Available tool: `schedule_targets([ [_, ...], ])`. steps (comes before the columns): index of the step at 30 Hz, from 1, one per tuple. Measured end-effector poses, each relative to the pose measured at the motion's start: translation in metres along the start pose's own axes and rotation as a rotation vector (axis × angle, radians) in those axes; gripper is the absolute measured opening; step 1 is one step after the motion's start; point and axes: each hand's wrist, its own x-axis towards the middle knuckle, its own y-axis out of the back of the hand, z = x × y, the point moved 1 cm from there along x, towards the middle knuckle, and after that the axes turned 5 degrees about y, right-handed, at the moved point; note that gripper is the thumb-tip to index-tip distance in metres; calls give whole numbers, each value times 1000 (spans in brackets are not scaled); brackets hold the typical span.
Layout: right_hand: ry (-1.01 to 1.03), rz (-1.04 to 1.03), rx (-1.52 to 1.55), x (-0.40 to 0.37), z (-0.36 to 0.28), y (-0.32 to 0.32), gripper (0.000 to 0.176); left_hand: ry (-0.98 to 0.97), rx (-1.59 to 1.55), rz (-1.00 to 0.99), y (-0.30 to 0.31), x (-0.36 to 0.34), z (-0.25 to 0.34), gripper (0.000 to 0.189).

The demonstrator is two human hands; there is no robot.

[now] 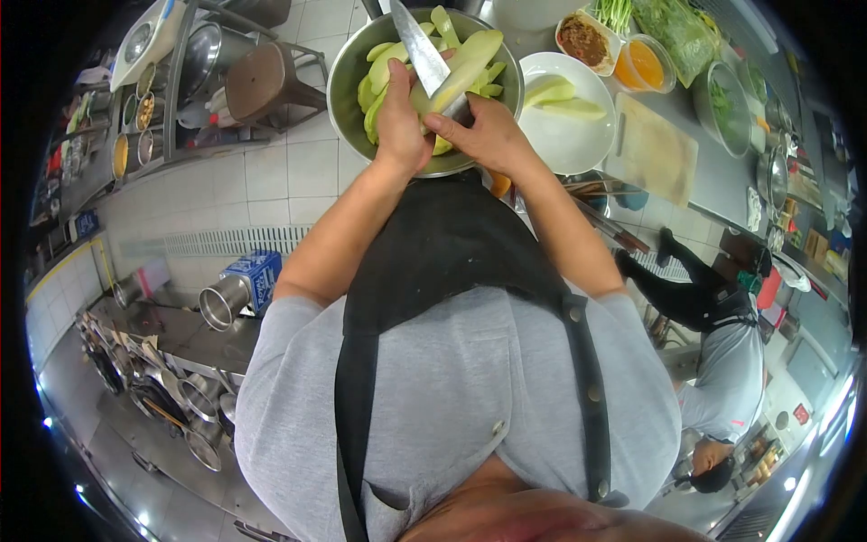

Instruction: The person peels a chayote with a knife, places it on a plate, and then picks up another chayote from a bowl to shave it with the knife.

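Note:
My left hand [402,117] is closed around a long, peeled pale-green vegetable [477,59] whose exact kind I cannot make out. My right hand [483,135] grips a knife [417,43], its handle mostly hidden in the fingers. The wide blade lies across the vegetable and points up and to the left. Both hands are over a large metal bowl [348,126], which holds many green and yellowish cut pieces [379,68]. Right of the bowl, a white plate [564,154] carries pale-green peeled pieces [576,108].
A worn cutting board [652,152] lies right of the plate. Behind it stand a tub of orange liquid [641,65], a container of brown paste [587,42] and bagged greens [679,36]. A stool [262,83] is at left. Another person [727,361] bends at lower right.

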Motion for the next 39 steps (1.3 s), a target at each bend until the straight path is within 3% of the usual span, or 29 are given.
schedule_targets([
  [3,-37,-90,-67,0,-9,-2,76,35,-66,5,-11,-4,7,89],
  [4,42,-66,-77,-1,-8,-3,78,34,-66,7,-8,-3,7,89],
  [6,120,-41,-87,0,-9,-5,79,41,-189,-105,-2,-1,2,84],
  [8,18,-206,-181,1,-11,-12,81,46,-213,-125,6,1,-2,83],
  [13,28,-152,-195,3,-2,-27,78,103,-257,-131,27,4,-7,67],
  [15,31,-143,-199,6,1,-27,76,163,-318,25,32,6,-10,61],
  [16,-73,-175,-105,6,1,-25,73,163,-320,28,36,7,-13,61],
  [17,-176,-208,-11,5,1,-24,71,146,-310,145,43,9,-15,55],
  [19,-197,-245,24,3,-8,-19,69,157,-307,325,51,8,-11,39],
  [23,-226,-307,121,1,-13,-21,66,114,-211,334,76,12,-16,37],
  [26,-204,-318,145,-2,-15,-22,69,-2,-44,208,101,19,-16,35],
  [28,-278,-304,208,2,-1,-14,71,49,-176,362,78,12,15,35],
  [29,-357,-291,276,3,7,-10,73,-43,-27,347,76,10,21,35],
  [32,-340,-146,320,3,19,1,75,-1,179,191,96,2,19,37],
  [33,-290,-226,348,5,4,15,64,32,104,159,85,-5,24,44],
  [34,-290,-219,348,5,8,18,64,35,105,153,80,-13,28,44],
  [36,-102,-17,126,11,13,29,64,71,272,62,72,-23,33,54],
  [39,-135,25,130,20,15,55,63,88,446,-37,72,-29,39,62],
])
